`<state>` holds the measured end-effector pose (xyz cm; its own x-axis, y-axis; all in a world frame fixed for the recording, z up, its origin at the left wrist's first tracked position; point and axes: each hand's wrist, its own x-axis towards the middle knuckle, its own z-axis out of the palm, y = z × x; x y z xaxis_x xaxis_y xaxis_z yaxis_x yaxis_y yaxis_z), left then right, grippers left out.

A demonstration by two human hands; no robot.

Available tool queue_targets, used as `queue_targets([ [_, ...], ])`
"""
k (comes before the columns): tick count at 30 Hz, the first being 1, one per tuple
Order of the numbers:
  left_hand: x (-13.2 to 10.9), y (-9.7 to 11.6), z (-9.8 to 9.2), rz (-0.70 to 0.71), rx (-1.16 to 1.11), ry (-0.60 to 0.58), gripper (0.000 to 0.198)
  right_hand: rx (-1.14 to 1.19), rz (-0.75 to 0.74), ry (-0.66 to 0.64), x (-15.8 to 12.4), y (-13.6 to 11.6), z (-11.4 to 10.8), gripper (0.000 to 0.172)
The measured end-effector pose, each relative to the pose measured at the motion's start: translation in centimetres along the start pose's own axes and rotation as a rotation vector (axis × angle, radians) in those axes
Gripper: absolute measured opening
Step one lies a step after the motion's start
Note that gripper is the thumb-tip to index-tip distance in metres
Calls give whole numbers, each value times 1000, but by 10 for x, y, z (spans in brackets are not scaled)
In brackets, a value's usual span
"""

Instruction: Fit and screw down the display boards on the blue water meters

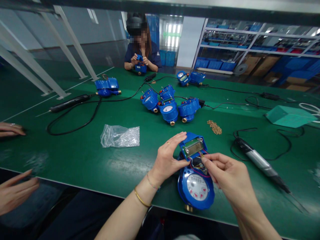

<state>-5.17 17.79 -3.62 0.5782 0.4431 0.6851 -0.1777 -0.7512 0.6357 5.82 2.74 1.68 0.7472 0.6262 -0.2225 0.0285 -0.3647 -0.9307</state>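
Observation:
A blue water meter [197,187] with a round white dial stands near the table's front edge, its brass fitting towards me. Its display housing [194,146], with a circuit board and a small screen, is tilted up at the far side. My left hand [165,161] grips this housing, fingers behind and thumb at its lower edge. My right hand [228,173] pinches the thin coloured wires [201,154] between the display and the meter body. Its fingertips partly cover them. More wires lie in the dark cavity [199,162] above the dial.
Several other blue meters [168,111] stand mid-table. Small brass screws [214,127] lie in a pile, right of a plastic bag [120,136]. An electric screwdriver [260,161] with a cable lies right, another [70,102] left. Another person's hands [17,191] are at left; a co-worker [142,50] sits opposite.

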Motion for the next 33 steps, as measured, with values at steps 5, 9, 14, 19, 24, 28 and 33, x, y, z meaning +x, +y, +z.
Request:
queue_targets([
  [5,0,2,2,-49,-34,12,69,-44,-44,19,-1,0,2,48],
  [9,1,5,2,-77,-42,-3,70,-56,-48,10,2,4,3,48],
  [14,2,7,2,-87,-42,-11,71,-91,-47,5,3,7,0,48],
  [19,2,9,4,-96,-54,-20,70,-220,-105,32,2,7,-2,45],
  [24,1,11,5,-246,-158,-21,67,-401,-234,45,1,1,-5,40],
  [28,0,10,5,-348,-243,-40,63,-419,-269,38,0,1,-8,40],
  [33,1,9,5,-396,-299,-52,62,-288,-172,-15,1,9,-9,43],
])
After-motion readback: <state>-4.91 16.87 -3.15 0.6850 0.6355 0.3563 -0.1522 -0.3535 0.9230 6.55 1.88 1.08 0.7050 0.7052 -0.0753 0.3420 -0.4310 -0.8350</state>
